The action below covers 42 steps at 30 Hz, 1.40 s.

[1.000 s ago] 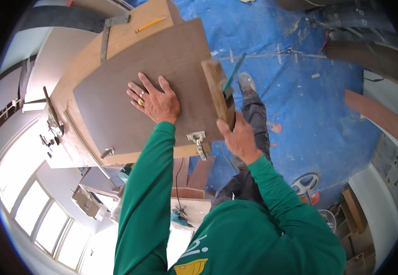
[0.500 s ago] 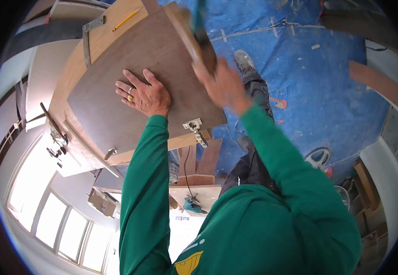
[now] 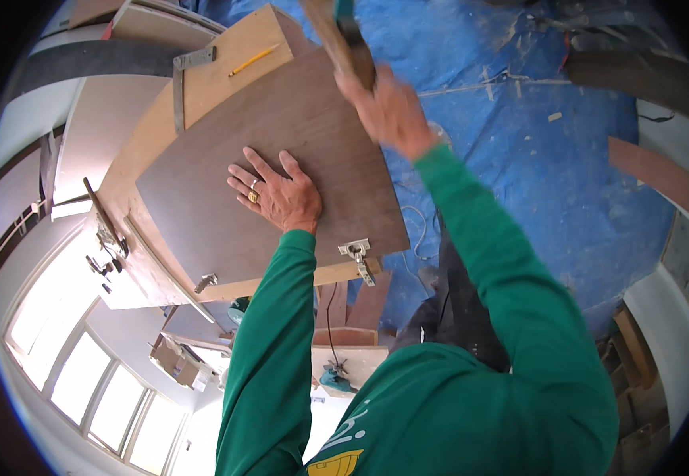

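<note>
The left hand [image 3: 285,202] is pressing, splayed flat, on the brown panel [image 3: 202,182] lying on the table [image 3: 221,95], while the right hand [image 3: 392,115] is gripping a wooden tool [image 3: 332,40] near the panel's edge, where slack palm pressure could set the panel slipping.

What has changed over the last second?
The right hand, gripping a wooden tool, has moved forward, toward the far corner of the brown panel. Nothing was taken up or let go. The left hand stays flat on the panel; the yellow pencil lies unmoved.
</note>
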{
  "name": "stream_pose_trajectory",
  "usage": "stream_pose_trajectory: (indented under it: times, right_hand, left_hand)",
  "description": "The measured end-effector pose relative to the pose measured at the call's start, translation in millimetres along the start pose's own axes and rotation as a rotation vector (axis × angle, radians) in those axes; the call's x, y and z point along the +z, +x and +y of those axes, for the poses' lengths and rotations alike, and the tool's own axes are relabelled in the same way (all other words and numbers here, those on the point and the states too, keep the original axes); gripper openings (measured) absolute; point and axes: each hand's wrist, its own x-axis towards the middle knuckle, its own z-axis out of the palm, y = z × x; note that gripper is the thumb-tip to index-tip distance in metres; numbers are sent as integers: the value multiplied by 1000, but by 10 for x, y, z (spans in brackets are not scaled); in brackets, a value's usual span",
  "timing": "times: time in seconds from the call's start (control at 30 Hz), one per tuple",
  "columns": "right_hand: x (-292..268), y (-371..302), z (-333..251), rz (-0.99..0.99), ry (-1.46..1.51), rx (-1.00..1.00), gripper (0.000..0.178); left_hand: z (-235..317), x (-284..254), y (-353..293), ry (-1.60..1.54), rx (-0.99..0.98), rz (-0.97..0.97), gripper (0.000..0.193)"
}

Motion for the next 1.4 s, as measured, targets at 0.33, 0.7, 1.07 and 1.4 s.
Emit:
stream_pose_trajectory:
  times: [0.33, 0.7, 1.07, 1.4]
  right_hand:
    - [51, -1336, 58, -133, 76, 120, 58]
    - [-122, -1303, -165, -98, 312, 375, 69]
    - [-133, 338, -110, -32, 76, 245, 78]
    - [89, -2994, 104, -103, 143, 227, 56]
  left_hand:
    - [-56, 61, 44, -37, 3, -16, 81]
    - [-11, 47, 46, 12, -3, 10, 79]
    - [-11, 44, 25, -35, -1, -36, 82]
    - [-4, -16, 43, -9, -3, 10, 79]
